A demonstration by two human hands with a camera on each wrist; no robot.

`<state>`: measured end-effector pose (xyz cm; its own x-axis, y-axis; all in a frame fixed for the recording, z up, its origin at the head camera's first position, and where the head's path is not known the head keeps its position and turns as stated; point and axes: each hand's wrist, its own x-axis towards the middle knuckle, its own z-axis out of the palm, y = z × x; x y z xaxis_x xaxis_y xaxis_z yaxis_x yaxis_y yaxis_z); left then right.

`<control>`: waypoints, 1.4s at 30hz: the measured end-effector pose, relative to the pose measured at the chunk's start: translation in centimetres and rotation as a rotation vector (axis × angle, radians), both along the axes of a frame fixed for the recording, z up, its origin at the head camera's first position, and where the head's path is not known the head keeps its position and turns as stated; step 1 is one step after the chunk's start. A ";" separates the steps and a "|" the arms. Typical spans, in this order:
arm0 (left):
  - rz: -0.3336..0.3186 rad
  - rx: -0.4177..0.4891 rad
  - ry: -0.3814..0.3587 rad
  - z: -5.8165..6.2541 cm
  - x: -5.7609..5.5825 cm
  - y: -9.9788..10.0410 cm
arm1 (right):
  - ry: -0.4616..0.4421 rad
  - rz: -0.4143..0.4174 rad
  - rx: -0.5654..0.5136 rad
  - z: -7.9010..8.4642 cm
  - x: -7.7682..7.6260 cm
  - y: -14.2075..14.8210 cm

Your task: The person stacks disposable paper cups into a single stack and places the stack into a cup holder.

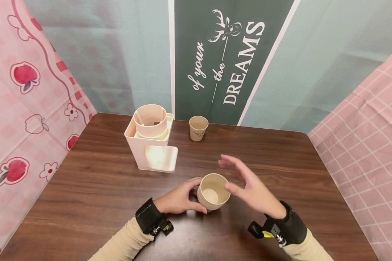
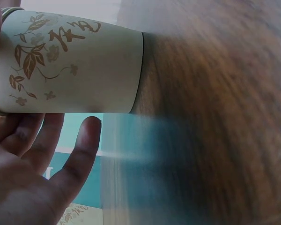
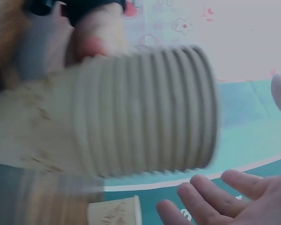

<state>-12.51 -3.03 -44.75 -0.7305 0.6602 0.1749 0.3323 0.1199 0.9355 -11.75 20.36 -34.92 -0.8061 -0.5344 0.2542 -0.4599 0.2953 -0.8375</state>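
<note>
A stack of nested beige paper cups [image 1: 214, 192] stands near the table's front, its open mouth facing up in the head view. My left hand [image 1: 184, 197] grips the stack's left side, thumb on the near side. Brown leaf print marks the lowest cup [image 2: 84, 65], whose base is at the wood in the left wrist view. Many stacked rims [image 3: 145, 112] show as ridges in the right wrist view, slightly blurred. My right hand [image 1: 253, 186] is held to the right of the stack with fingers spread, its thumb by the rim; nothing is in it.
A pale box-shaped dispenser [image 1: 137, 152] with a round tube [image 1: 151, 125] on top and a small ledge [image 1: 164, 159] in front stands at the back left. A single paper cup [image 1: 197, 132] stands right of it. Patterned cloths hang around the brown wooden table [image 1: 281, 156].
</note>
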 end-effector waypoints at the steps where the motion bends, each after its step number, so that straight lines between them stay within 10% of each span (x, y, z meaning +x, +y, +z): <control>1: -0.001 0.000 0.001 0.0 0.0 0.0 | -0.005 -0.015 -0.022 0.4 -0.4 0.0; 15: -0.009 0.008 0.003 -0.1 -0.1 -0.1 | -0.041 -0.152 -0.115 2.7 -6.3 -1.8; 42: -0.013 0.004 0.010 0.2 0.0 -0.1 | -0.044 -0.364 0.218 -2.0 -17.9 -4.8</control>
